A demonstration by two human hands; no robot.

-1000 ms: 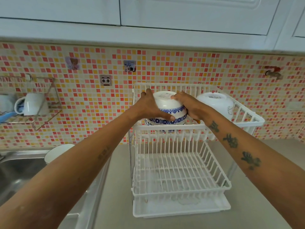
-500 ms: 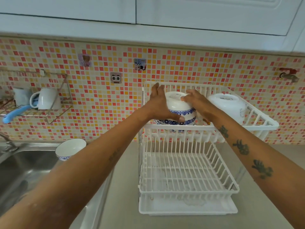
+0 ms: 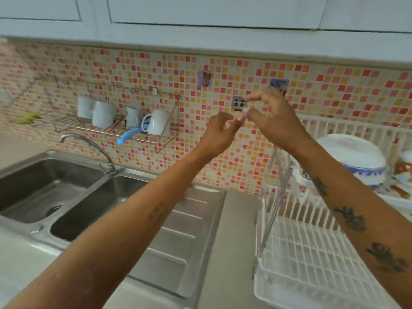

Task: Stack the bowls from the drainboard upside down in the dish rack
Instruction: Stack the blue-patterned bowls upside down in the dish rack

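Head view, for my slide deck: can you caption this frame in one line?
Both hands, left and right, empty and raised before the tiled wall; blue-patterned bowl sits upside down in dish rack.

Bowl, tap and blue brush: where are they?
bowl (image 3: 354, 152), head view, on its upturned white side.
tap (image 3: 89, 142), head view, on the curved spout.
blue brush (image 3: 128, 136), head view, on its handle.

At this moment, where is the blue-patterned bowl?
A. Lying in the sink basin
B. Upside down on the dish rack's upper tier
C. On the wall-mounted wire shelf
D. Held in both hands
B: the blue-patterned bowl sits base-up on the dish rack upper tier, while the left hand and right hand are empty, raised in front of the tiled wall.
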